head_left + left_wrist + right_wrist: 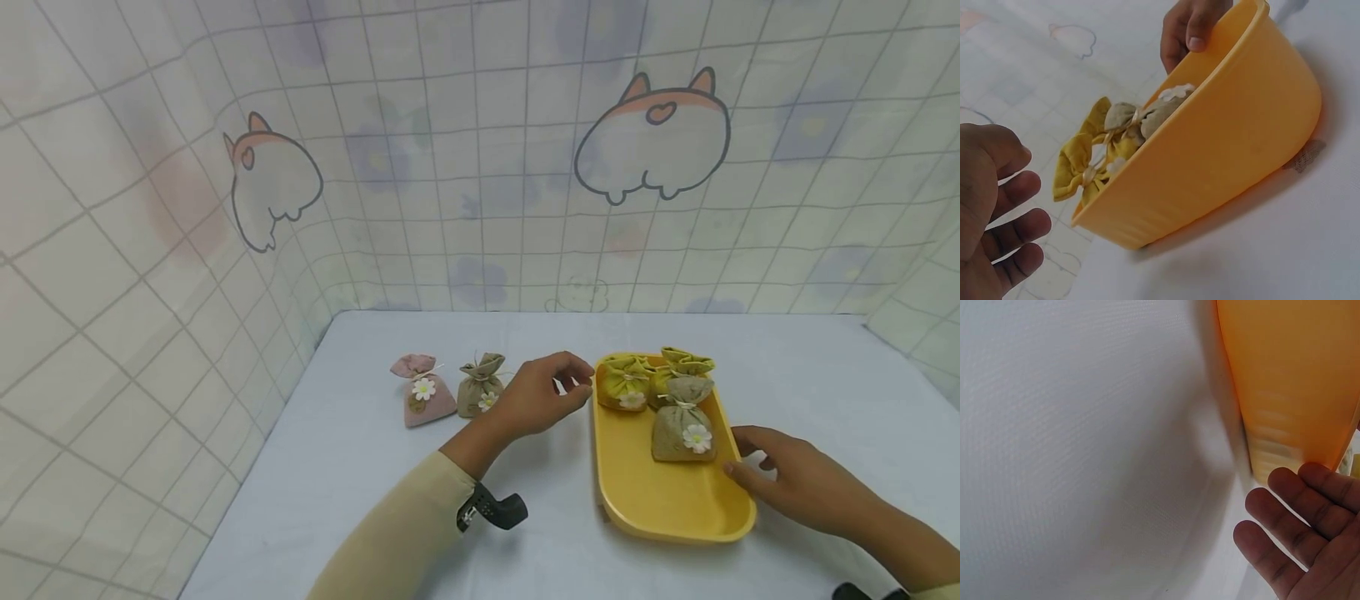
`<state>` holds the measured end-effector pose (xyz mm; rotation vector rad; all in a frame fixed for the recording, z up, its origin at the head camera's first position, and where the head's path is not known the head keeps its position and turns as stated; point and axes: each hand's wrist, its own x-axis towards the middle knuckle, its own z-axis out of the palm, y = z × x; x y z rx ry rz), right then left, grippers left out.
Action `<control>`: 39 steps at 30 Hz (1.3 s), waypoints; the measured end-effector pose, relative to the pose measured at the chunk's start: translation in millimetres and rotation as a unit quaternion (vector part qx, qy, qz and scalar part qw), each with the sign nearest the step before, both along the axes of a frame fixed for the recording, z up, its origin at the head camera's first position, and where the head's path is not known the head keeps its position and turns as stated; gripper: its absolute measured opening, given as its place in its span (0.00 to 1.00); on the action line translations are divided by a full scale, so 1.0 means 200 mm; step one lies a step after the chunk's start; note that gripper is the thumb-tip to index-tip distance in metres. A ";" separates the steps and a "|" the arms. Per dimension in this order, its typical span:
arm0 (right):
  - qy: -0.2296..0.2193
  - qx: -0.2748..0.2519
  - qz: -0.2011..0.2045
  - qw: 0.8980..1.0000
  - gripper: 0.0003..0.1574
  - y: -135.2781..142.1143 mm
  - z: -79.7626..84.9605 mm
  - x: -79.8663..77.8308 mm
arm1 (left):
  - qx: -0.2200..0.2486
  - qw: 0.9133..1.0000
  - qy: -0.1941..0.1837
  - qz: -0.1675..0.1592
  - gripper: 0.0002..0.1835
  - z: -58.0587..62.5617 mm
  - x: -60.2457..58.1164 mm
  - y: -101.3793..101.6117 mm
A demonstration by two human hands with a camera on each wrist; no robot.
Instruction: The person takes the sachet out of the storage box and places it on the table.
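A yellow plastic bin (660,500) stands on the table, holding two yellow drawstring sachets (628,383) and a grey-beige sachet (684,429) with a white flower. My left hand (551,392) hovers just outside the bin's left rim, fingers loosely bent around nothing; in the left wrist view its fingers (1019,228) are apart from the bin. At the bin's right wall, my right hand (795,479) holds the rim, thumb over the inside and fingers outside. The right wrist view shows those fingers (1291,528) spread along the outer wall.
Left of my left hand lie a pink sachet (429,396) and a grey-green sachet (480,387), each with a white flower. A white cloth covers the table (315,517). Grid-patterned curtains (480,167) rise behind and at the sides.
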<state>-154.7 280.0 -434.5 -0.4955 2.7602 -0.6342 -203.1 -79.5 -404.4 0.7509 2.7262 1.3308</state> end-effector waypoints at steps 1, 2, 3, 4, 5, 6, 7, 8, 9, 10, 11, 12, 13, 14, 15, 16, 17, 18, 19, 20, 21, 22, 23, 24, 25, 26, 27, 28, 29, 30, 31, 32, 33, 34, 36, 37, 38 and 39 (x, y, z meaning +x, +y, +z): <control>-0.001 0.000 0.000 1.000 0.44 0.00 0.00 0.00 | 0.000 1.000 0.000 -0.003 0.10 0.00 0.00 0.01; -0.001 0.001 -0.001 1.000 0.44 0.00 0.00 0.00 | -0.002 1.000 0.002 -0.005 0.11 -0.01 0.00 0.01; -0.003 0.001 -0.001 1.000 0.44 0.00 0.00 0.00 | -0.002 1.000 0.003 -0.009 0.11 -0.01 0.00 0.02; -0.005 0.001 -0.001 1.000 0.44 0.00 0.00 0.00 | -0.002 1.000 0.003 -0.011 0.11 -0.02 0.00 0.03; -0.005 0.000 -0.001 1.000 0.44 0.00 0.00 0.00 | -0.002 1.000 0.002 -0.014 0.11 -0.02 0.00 0.04; -0.006 0.000 -0.001 1.000 0.44 0.00 0.00 0.00 | -0.002 1.000 0.003 -0.016 0.11 -0.02 0.00 0.05; -0.006 -0.001 -0.001 1.000 0.44 0.00 0.00 -0.01 | -0.003 1.000 0.002 -0.018 0.10 -0.02 0.00 0.06; -0.005 -0.002 0.000 1.000 0.44 0.00 0.00 -0.01 | -0.003 1.000 0.003 -0.020 0.10 -0.02 0.00 0.06; -0.006 -0.003 0.000 1.000 0.44 0.00 0.00 -0.01 | -0.004 1.000 0.002 -0.022 0.10 -0.02 0.00 0.07; -0.006 -0.003 0.000 1.000 0.44 0.00 0.00 -0.01 | -0.005 1.000 0.001 -0.024 0.10 -0.02 0.00 0.07; -0.007 -0.003 0.000 1.000 0.44 0.00 -0.01 -0.01 | -0.007 1.000 0.001 -0.026 0.10 -0.02 0.00 0.08; -0.007 -0.004 0.000 1.000 0.44 0.00 -0.01 -0.01 | -0.009 1.000 0.004 -0.029 0.10 -0.02 0.00 0.09; -0.007 -0.004 0.001 1.000 0.44 0.00 -0.01 -0.01 | -0.011 0.999 0.005 -0.032 0.10 -0.02 0.01 0.09; -0.008 -0.003 0.001 1.000 0.45 0.00 -0.01 -0.01 | -0.014 0.999 0.005 -0.034 0.10 -0.02 0.00 0.10; -0.009 -0.002 0.000 1.000 0.45 0.00 -0.01 -0.01 | -0.016 0.999 0.006 -0.036 0.10 -0.02 0.00 0.11; -0.009 -0.002 0.000 1.000 0.45 0.00 -0.01 -0.01 | -0.019 0.999 0.007 -0.039 0.10 -0.02 0.00 0.11; -0.009 -0.002 0.000 1.000 0.44 0.00 -0.01 -0.01 | -0.021 0.999 0.008 -0.040 0.09 -0.02 0.00 0.12; -0.009 -0.002 0.001 1.000 0.44 0.00 -0.01 -0.01 | -0.021 0.999 0.007 -0.041 0.09 -0.02 0.00 0.13; -0.009 -0.002 0.001 1.000 0.44 0.01 -0.01 -0.01 | -0.020 0.999 0.005 -0.043 0.09 -0.02 0.00 0.14; -0.009 -0.003 0.001 1.000 0.44 0.01 -0.01 -0.01 | -0.021 0.999 0.003 -0.044 0.09 -0.02 0.00 0.15; -0.010 -0.003 0.001 1.000 0.43 0.01 0.00 -0.01 | -0.021 0.999 0.002 -0.045 0.09 -0.02 0.00 0.16; -0.009 -0.004 0.002 1.000 0.43 0.01 0.00 -0.01 | -0.021 0.999 0.000 -0.047 0.09 -0.02 0.00 0.16; -0.009 -0.004 0.002 1.000 0.43 0.01 0.00 -0.01 | -0.021 0.999 -0.002 -0.047 0.09 -0.02 0.00 0.17; -0.008 -0.005 0.002 1.000 0.43 0.01 0.00 -0.01 | -0.021 0.999 -0.004 -0.047 0.10 -0.02 0.00 0.18; -0.008 -0.005 0.002 1.000 0.43 0.01 0.00 -0.01 | -0.024 0.999 -0.004 -0.047 0.11 -0.02 0.00 0.18; -0.007 -0.006 0.002 1.000 0.43 0.01 0.00 0.00 | -0.027 0.998 -0.002 -0.048 0.12 -0.02 -0.01 0.19; -0.007 -0.006 0.002 1.000 0.42 0.01 0.00 0.00 | -0.029 0.998 -0.001 -0.049 0.13 -0.03 -0.01 0.20; -0.006 -0.006 0.002 1.000 0.42 0.01 0.00 0.00 | -0.031 0.998 0.000 -0.049 0.13 -0.03 -0.01 0.20; -0.006 -0.006 0.002 1.000 0.42 0.01 0.00 0.00 | -0.034 0.998 0.001 -0.048 0.14 -0.03 -0.01 0.21; -0.006 -0.005 0.002 1.000 0.42 0.01 0.00 0.00 | -0.036 0.998 0.000 -0.046 0.14 -0.03 -0.01 0.22; -0.006 -0.005 0.002 1.000 0.43 0.01 0.00 0.00 | -0.038 0.998 0.000 -0.044 0.14 -0.03 -0.01 0.22; -0.006 -0.004 0.002 1.000 0.43 0.01 0.00 -0.01 | -0.038 0.998 -0.002 -0.042 0.14 -0.03 -0.01 0.23; -0.006 -0.004 0.002 1.000 0.43 0.01 0.00 -0.01 | -0.039 0.998 -0.005 -0.040 0.14 -0.03 -0.01 0.24; -0.006 -0.004 0.002 1.000 0.43 0.01 0.00 -0.01 | -0.041 0.998 -0.007 -0.037 0.14 -0.03 -0.01 0.25; -0.007 -0.005 0.002 1.000 0.42 0.01 0.00 -0.01 | -0.043 0.998 -0.011 -0.032 0.15 -0.03 -0.01 0.27; -0.007 -0.005 0.002 1.000 0.42 0.01 0.00 -0.01 | -0.045 0.998 -0.011 -0.031 0.15 -0.03 -0.01 0.27; -0.007 -0.006 0.002 1.000 0.42 0.01 0.00 -0.01 | -0.047 0.998 -0.009 -0.032 0.14 -0.03 -0.01 0.28; -0.007 -0.006 0.001 1.000 0.42 0.01 0.00 -0.01 | -0.048 0.998 -0.008 -0.033 0.14 -0.03 -0.01 0.29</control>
